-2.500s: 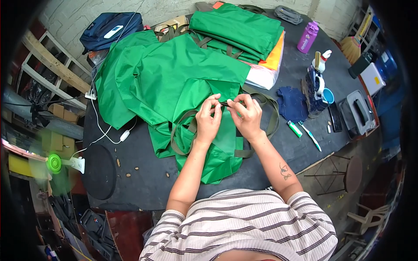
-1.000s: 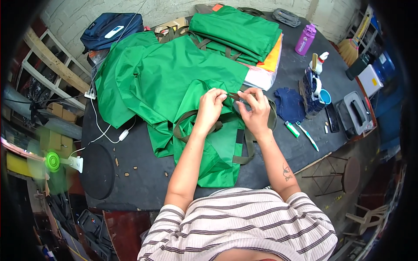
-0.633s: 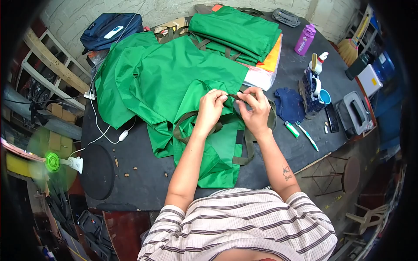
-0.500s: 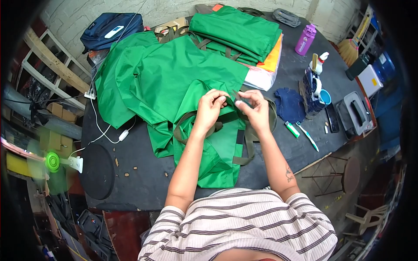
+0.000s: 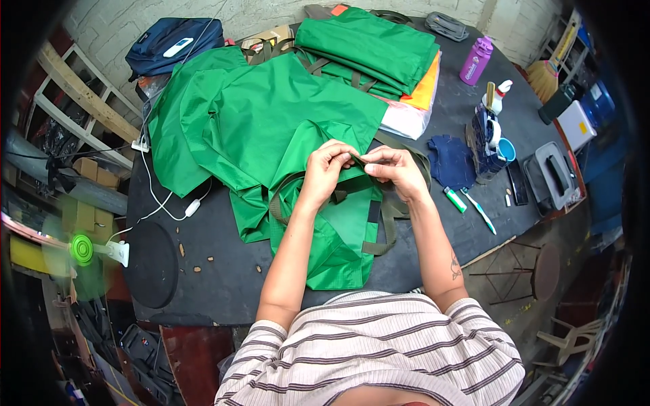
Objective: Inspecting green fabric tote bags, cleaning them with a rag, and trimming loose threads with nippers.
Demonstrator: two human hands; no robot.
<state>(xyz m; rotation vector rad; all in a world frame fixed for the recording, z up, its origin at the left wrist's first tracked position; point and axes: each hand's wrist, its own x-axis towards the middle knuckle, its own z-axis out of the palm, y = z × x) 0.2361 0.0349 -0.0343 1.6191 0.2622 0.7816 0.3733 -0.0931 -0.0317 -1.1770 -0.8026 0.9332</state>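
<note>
- Right hand (image 5: 401, 172) is now meeting the left hand (image 5: 325, 169) fingertip to fingertip; a moment ago it was standing slightly apart, showing a thin dark item.
- Reading: both hands are now working one spot, probably the strap or fabric edge.
- Left fingers are pinching something dark and narrow, likely strap or edge; right thumb and fingers are pinching beside them. Can't tell whether the right is also holding that thin item.
- Green fabric piece (image 5: 338, 247) is lying below the hands, olive strap (image 5: 391, 230) looping out to its right.
- Dark table (image 5: 220, 291) is also carrying a folded green stack (image 5: 372, 51), purple bottle (image 5: 476, 62), toothbrush (image 5: 479, 212) and blue bag (image 5: 175, 47).
- Room: fan (image 5: 82, 250) is sitting left, round stool (image 5: 548, 268) standing right.
</note>
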